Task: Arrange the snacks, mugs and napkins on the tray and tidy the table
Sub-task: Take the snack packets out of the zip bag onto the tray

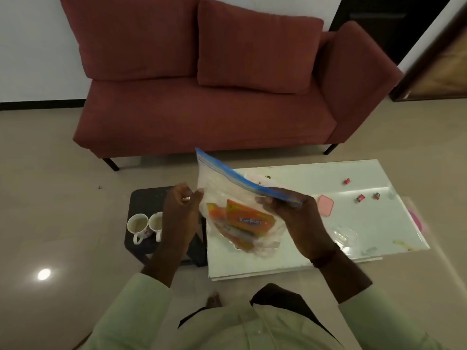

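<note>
Status from my end, all placed off the white table (316, 178).

- Clear zip bag (222, 188) is held up over the table's left part. Its blue zip strip (237, 178) runs on a slant, with the far end high and the near end down at the right hand.
- Orange snack packets (249, 219) are inside the bag, bunched low. I can't tell if the bag's bottom touches the tabletop.
- Left hand (180, 210) pinches the bag's left edge between thumb and fingertips, just off the table's left side.
- Right hand (300, 223) has fingers curled round the low end of the zip strip and grips it over the table's middle.
- Two white mugs (137, 224) stand side by side, touching or nearly so, on a black surface (146, 198) just left of the table. I can't tell if it's a tray or a stool top. Both mugs look to have pale liquid in them.
- Three small red sweets (360, 197) lie loose on the table's right half, well apart from the bag.
- Small pink box (325, 205) sits on the table just beside the right hand.
- Clear plastic tub (345, 234) sits near the table's front edge, right of the right wrist.
- Yellowish smear (401, 242) is near the table's front right corner.
- Something pink (417, 218) pokes out at the table's right edge, too blurred to name.
- Red sofa (202, 109) is behind the table.
</note>
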`<move>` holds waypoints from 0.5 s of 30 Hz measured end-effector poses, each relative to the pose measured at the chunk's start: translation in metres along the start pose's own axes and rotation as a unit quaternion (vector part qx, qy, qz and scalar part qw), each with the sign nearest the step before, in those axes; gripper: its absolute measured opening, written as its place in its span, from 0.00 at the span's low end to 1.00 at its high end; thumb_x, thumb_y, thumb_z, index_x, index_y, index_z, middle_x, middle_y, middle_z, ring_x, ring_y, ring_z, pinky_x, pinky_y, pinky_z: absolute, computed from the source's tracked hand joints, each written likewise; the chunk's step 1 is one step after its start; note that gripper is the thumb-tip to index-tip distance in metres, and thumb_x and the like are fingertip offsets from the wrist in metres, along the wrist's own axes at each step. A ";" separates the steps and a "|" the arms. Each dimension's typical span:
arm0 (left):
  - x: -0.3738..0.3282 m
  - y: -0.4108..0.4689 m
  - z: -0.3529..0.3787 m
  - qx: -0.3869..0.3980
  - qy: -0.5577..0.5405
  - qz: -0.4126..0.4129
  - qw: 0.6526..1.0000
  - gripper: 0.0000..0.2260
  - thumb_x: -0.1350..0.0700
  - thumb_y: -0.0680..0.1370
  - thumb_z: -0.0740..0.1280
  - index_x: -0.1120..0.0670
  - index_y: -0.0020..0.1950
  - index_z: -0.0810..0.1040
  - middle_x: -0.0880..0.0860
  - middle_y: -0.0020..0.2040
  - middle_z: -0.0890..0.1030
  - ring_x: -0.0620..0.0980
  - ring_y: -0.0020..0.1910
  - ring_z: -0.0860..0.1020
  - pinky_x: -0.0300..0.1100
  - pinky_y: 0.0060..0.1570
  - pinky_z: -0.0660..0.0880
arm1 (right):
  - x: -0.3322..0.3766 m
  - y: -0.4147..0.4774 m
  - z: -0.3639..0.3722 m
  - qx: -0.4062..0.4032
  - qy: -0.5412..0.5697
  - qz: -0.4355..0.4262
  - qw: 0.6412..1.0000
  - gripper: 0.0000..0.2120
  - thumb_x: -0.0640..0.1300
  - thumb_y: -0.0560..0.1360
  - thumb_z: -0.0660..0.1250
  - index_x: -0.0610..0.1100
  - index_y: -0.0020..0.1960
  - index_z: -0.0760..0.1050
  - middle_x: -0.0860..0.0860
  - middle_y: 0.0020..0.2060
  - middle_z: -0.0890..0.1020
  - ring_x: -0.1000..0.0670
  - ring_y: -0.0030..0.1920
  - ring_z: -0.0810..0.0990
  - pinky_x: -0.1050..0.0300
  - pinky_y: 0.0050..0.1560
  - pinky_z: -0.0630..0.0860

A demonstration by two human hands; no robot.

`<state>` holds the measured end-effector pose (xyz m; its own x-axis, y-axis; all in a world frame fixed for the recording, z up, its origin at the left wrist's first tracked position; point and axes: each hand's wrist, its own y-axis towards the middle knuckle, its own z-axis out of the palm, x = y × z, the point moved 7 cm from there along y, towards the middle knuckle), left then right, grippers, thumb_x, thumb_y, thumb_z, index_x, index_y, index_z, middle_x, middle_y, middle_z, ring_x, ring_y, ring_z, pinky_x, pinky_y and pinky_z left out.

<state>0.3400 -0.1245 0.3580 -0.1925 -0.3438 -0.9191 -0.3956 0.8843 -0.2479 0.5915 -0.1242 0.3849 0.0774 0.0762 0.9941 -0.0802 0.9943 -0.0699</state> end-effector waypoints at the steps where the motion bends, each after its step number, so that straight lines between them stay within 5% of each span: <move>1: 0.001 -0.003 0.010 0.030 -0.043 -0.035 0.998 0.13 0.49 0.79 0.66 0.56 0.59 0.76 0.51 0.49 0.81 0.51 0.49 0.82 0.38 0.38 0.77 | -0.006 0.000 0.004 -0.003 -0.032 -0.013 0.999 0.12 0.33 0.73 0.72 0.39 0.56 0.83 0.44 0.52 0.86 0.46 0.55 0.84 0.53 0.56 0.81; 4: 0.000 -0.014 0.051 0.153 -0.148 -0.173 0.962 0.17 0.43 0.77 0.66 0.56 0.53 0.80 0.53 0.45 0.85 0.50 0.40 0.85 0.39 0.36 0.80 | -0.023 -0.007 0.017 0.026 -0.073 -0.028 0.997 0.16 0.29 0.73 0.70 0.38 0.59 0.80 0.44 0.56 0.85 0.48 0.58 0.83 0.51 0.62 0.78; 8: -0.008 -0.018 0.085 0.174 -0.196 -0.214 0.941 0.08 0.58 0.79 0.66 0.62 0.54 0.78 0.60 0.47 0.82 0.53 0.40 0.82 0.40 0.34 0.82 | -0.030 -0.018 0.008 0.066 -0.124 -0.037 0.989 0.18 0.28 0.72 0.70 0.44 0.58 0.80 0.50 0.61 0.81 0.47 0.64 0.80 0.50 0.68 0.74; 12: -0.011 -0.021 0.110 0.181 -0.150 -0.194 0.952 0.07 0.59 0.77 0.69 0.61 0.51 0.81 0.64 0.49 0.82 0.55 0.42 0.82 0.41 0.36 0.82 | -0.029 -0.024 -0.017 0.238 -0.209 0.045 0.947 0.38 0.51 0.68 0.79 0.55 0.74 0.67 0.63 0.73 0.69 0.62 0.72 0.67 0.63 0.71 0.66; 15: -0.013 -0.028 0.131 0.189 -0.115 -0.177 0.959 0.10 0.53 0.73 0.73 0.58 0.50 0.84 0.60 0.49 0.85 0.56 0.46 0.85 0.45 0.42 0.82 | -0.021 -0.009 -0.036 0.181 -0.116 0.109 0.970 0.33 0.57 0.68 0.76 0.58 0.71 0.68 0.59 0.66 0.76 0.58 0.63 0.76 0.61 0.59 0.77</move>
<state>0.4710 -0.1036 0.3365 0.1141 -0.6029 -0.7896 -0.0370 0.7917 -0.6098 0.6269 -0.1319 0.3621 -0.2041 0.2209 0.9537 -0.4172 0.8617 -0.2889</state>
